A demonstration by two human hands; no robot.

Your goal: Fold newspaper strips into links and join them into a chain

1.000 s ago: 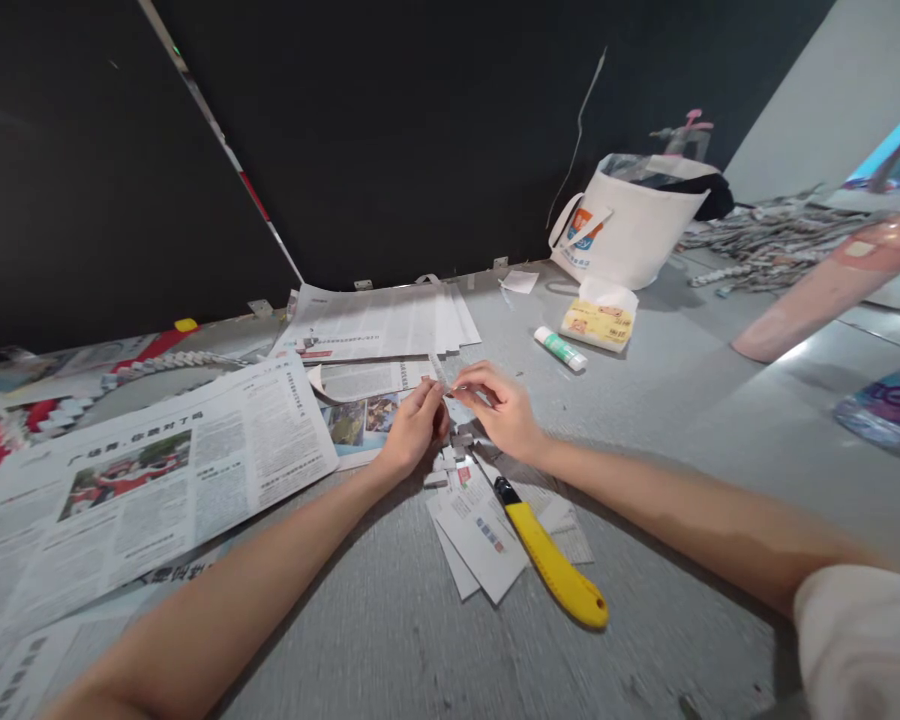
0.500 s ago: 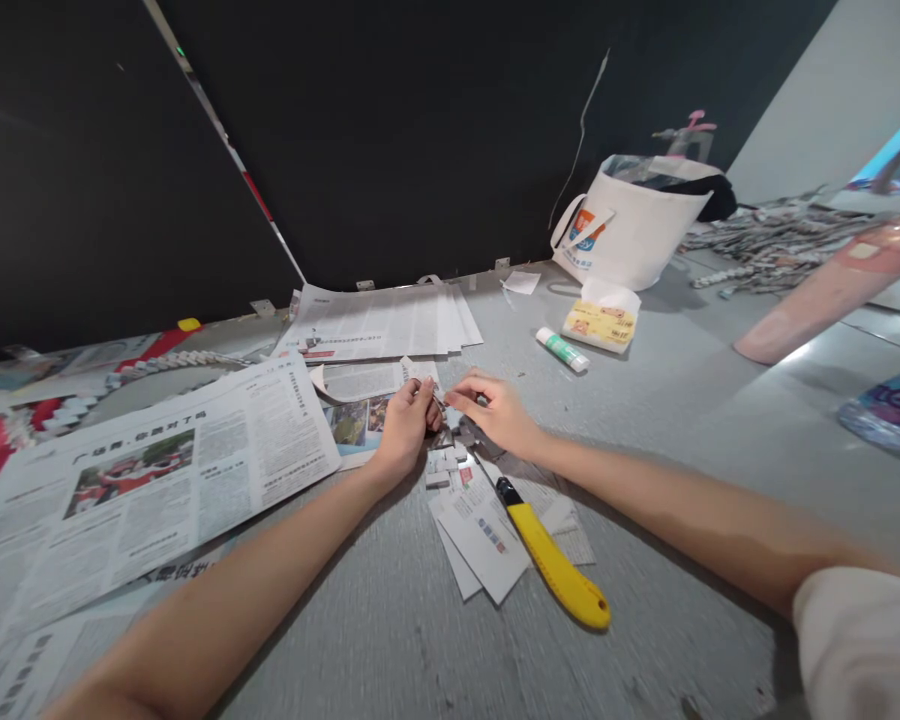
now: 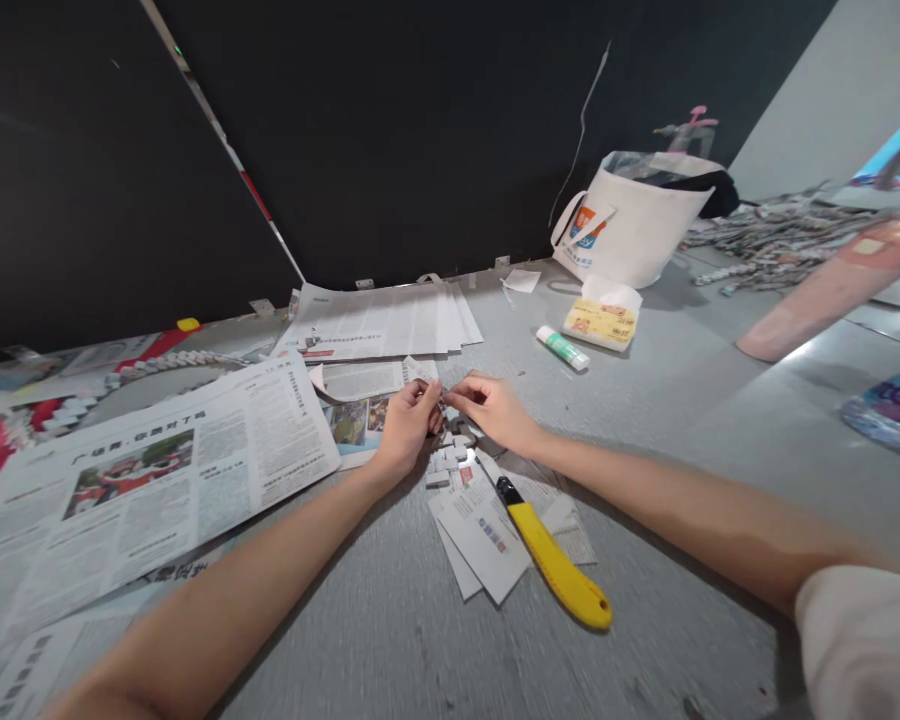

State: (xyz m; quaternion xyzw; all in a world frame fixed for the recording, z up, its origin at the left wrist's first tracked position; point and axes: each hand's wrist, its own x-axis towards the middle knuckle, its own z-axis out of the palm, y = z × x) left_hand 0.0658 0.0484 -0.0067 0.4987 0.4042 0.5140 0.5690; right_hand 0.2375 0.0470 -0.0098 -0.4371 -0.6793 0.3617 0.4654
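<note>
My left hand (image 3: 405,425) and my right hand (image 3: 495,410) meet fingertip to fingertip over the grey table (image 3: 682,440). Both pinch a small folded strip of newspaper (image 3: 442,402) between them. Just below the hands lies a chain of small folded paper pieces (image 3: 448,460). A few cut newspaper slips (image 3: 480,530) lie nearer to me. Beside the slips rests a yellow utility knife (image 3: 559,565), handle toward me.
Open newspapers (image 3: 157,470) cover the left of the table, and a stack of sheets (image 3: 382,320) lies behind. A glue stick (image 3: 562,348), a tissue pack (image 3: 598,322) and a white tote bag (image 3: 634,225) stand at the back right. A pink bottle (image 3: 832,290) lies far right.
Both hands dropped slightly toward the table and drew closer together, still working the small paper strip. Nothing else moved.
</note>
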